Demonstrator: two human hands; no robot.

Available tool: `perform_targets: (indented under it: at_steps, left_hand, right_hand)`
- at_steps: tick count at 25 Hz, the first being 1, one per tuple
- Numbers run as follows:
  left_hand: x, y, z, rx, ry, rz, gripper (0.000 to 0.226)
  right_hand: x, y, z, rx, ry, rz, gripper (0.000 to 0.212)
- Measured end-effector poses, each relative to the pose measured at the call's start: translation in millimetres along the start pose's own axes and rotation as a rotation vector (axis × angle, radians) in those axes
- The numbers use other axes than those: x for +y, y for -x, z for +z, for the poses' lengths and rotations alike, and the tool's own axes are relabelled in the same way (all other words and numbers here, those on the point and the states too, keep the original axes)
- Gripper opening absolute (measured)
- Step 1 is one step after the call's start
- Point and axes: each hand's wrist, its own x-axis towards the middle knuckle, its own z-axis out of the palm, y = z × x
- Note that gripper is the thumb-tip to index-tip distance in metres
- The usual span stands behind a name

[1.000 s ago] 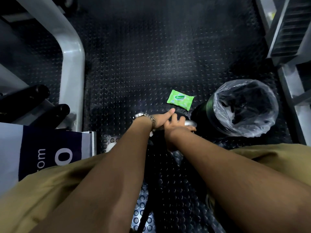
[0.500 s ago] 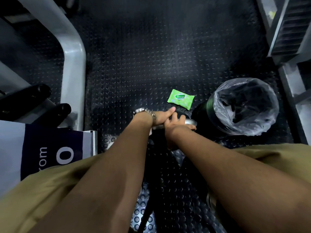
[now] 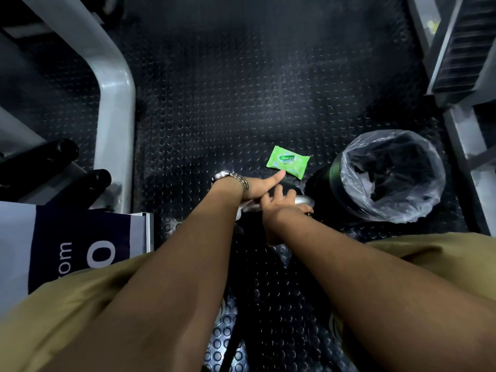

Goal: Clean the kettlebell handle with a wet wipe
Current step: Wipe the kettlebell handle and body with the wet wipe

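Observation:
The kettlebell stands on the floor between my knees, its dark body mostly hidden under my hands. Its silver handle [image 3: 304, 201] shows to the right of my fingers. My left hand [image 3: 259, 187], with a metal watch on the wrist, wraps the left part of the handle with the thumb stretched out. A bit of white wet wipe [image 3: 243, 208] peeks out beneath it. My right hand [image 3: 281, 205] grips the handle right beside the left, fingers curled over the bar. A green wet wipe pack [image 3: 288, 161] lies flat on the floor just beyond my hands.
A black bin [image 3: 319, 181] lined with a clear plastic bag [image 3: 389, 175] stands to the right of the kettlebell. A grey machine frame [image 3: 114, 103] and black padded rollers [image 3: 88, 181] are on the left, a metal step [image 3: 467, 49] at the upper right. The floor is black studded rubber.
Both hands stay on the handle. My left wrist has shifted slightly away from me and to the left along the bar; the right hand has barely moved.

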Motion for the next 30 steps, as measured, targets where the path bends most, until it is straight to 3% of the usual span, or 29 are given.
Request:
perform_targets:
  at_steps: [6, 11, 14, 16, 21, 24, 27, 30]
  left_hand:
    - [-12.2, -7.0, -7.4, 0.028, 0.009, -0.014, 0.098]
    - [-3.2, -5.6, -15.6, -0.081, -0.003, -0.026, 0.122]
    - [-4.8, -9.4, 4.6, -0.032, -0.017, 0.035, 0.096]
    - [-7.3, -8.3, 4.2, -0.007, 0.012, 0.018, 0.090]
    - [12.3, 12.0, -21.7, -0.042, -0.078, -0.056, 0.106]
    - [7.2, 1.8, -10.3, -0.089, -0.053, -0.006, 0.119]
    - [-6.2, -2.1, 10.8, 0.031, -0.007, 0.084, 0.106]
    - [-4.6, 2.1, -0.2, 0.024, 0.012, 0.067, 0.115]
  right_hand:
    - [1.8, -3.1, 0.3, -0.007, -0.016, -0.011, 0.133]
    - [0.6, -3.9, -0.6, -0.015, 0.003, -0.008, 0.133]
    - [1.3, -3.7, -1.7, -0.012, -0.006, -0.010, 0.126]
    - [2.9, -3.4, -2.5, -0.015, -0.015, -0.010, 0.127]
    - [-0.2, -2.4, 1.1, -0.006, 0.042, -0.004, 0.140]
    - [0.0, -1.7, -2.3, -0.017, 0.009, -0.003, 0.135]
    - [0.1, -1.6, -4.1, -0.017, -0.021, 0.003, 0.129]
    - [0.1, -2.0, -1.3, -0.012, -0.017, -0.002, 0.132]
